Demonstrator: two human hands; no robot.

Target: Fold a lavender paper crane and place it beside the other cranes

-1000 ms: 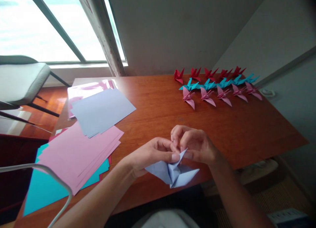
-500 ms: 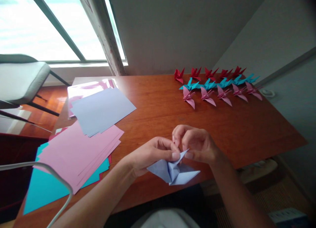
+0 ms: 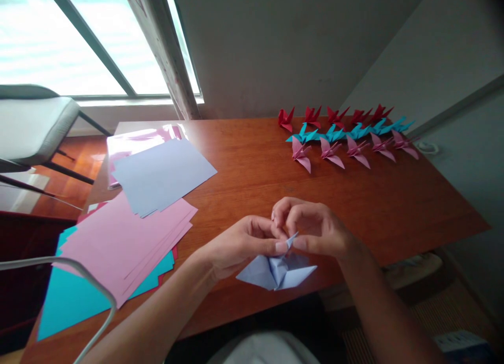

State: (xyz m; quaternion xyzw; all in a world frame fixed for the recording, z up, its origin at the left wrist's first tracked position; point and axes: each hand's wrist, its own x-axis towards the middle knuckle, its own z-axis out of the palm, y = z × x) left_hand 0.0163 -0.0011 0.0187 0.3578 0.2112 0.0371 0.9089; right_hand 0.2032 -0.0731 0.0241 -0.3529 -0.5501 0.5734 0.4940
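Observation:
A half-folded lavender paper crane [image 3: 276,272] hangs just above the near edge of the wooden table [image 3: 252,180]. My left hand [image 3: 240,246] pinches its upper point from the left, fingers closed. From the right, my right hand [image 3: 315,227] pinches the same tip between thumb and forefinger. The crane's wings spread out below both hands.
Finished cranes stand at the back right in three rows: red [image 3: 334,115], teal [image 3: 346,133], pink [image 3: 350,151]. Stacks of flat paper lie at the left: lavender [image 3: 161,175], pink [image 3: 126,243], teal [image 3: 74,306]. A grey chair [image 3: 31,125] stands by the window.
Both hands have lifted the crane slightly and drawn closer on its tip. Nothing else on the table has moved.

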